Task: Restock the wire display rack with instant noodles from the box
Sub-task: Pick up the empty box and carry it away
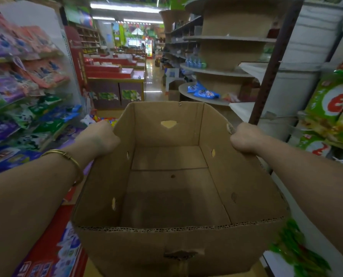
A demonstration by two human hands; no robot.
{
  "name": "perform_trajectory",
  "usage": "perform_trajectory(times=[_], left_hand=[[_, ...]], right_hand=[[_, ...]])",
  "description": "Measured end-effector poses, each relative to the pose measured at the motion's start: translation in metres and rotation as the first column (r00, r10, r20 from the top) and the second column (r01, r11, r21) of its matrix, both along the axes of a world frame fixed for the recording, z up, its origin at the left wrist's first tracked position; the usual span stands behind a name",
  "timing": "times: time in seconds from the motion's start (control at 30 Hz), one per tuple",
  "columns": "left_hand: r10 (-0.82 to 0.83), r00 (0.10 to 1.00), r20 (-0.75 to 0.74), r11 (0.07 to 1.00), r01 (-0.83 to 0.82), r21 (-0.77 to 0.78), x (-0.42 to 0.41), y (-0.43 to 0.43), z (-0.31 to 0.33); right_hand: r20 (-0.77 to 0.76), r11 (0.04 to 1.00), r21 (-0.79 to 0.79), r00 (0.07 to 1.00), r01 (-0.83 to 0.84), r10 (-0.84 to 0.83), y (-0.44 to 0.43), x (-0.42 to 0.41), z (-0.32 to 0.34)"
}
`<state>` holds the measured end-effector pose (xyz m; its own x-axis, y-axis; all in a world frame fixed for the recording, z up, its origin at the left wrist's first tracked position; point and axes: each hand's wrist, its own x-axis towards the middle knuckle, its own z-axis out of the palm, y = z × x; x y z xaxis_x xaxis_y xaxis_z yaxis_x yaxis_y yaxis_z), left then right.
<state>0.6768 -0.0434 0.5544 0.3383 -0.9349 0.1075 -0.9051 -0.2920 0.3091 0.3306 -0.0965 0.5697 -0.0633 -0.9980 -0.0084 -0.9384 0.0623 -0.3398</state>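
head view: both hands out front, holding one box up in a shop aisle.
box: brown open-top corrugated cardboard box [166, 244], between the hands, off the floor; inside shows only bare base, no noodle packs seen.
left hand: left hand [101, 138] has fingers curled over top edge of box's left wall, gripping it; thin gold bangle [70, 158] on that wrist.
right hand: right hand [244, 139] clamped on top edge of right wall, same way.
noodles: green-and-white packets w/ red swirl [330, 108], stacked just right of right hand; prob the stock, print too blurred to confirm.
rack: can't tell for sure which fixture is the wire one.
risk 1: grip is on thin wall edges only, and front wall has a torn hole [180, 254]; an edge could fold or rip if box is loaded or swung.
risk 2: right wall sits near the green packets; a swing could knock some off.
risk 3: box hides floor ahead; red-and-white printed cartons [52, 246] lie below left forearm, so trip/bump hazard.
risk 4: box looks empty, so restock may stall w/o more stock.
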Motion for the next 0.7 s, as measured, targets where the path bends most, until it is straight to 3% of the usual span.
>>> perform_trajectory(times=[0.33,0.7], left_hand=[[-0.005,1.0,-0.026,1.0,0.006,0.029,0.009,-0.078,-0.042],[0.133,0.99,-0.034,0.984,-0.128,0.126,-0.027,-0.127,-0.129]], right_hand=[[-0.021,0.999,0.042,1.0,0.016,-0.015,-0.072,0.01,-0.033],[-0.015,0.98,0.196,0.999,-0.033,0.036,-0.141,-0.021,-0.129]])
